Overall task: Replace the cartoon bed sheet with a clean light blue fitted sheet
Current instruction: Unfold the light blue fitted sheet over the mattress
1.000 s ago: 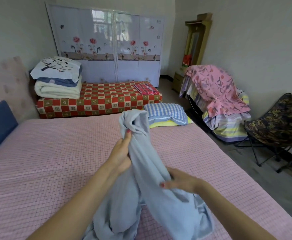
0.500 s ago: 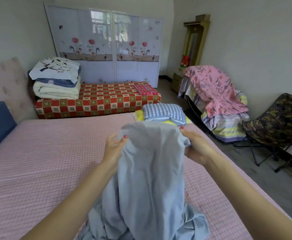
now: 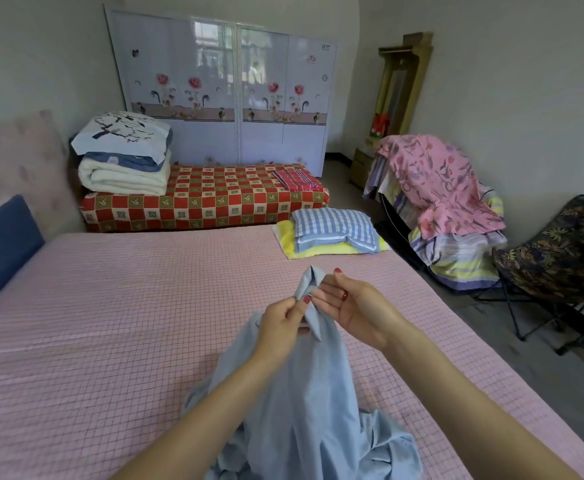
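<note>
While the left hand (image 3: 285, 318) pinches a raised corner of the light blue fitted sheet (image 3: 304, 403) and the right hand (image 3: 356, 306) holds the tip, the soft, light cloth droops onto the pink mattress pad (image 3: 110, 323), likely best gripped at its corners.

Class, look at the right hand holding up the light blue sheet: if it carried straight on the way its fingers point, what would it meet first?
The right hand points up-left, so it would probably first meet the sheet corner, then the left hand; depth is uncertain.
</note>
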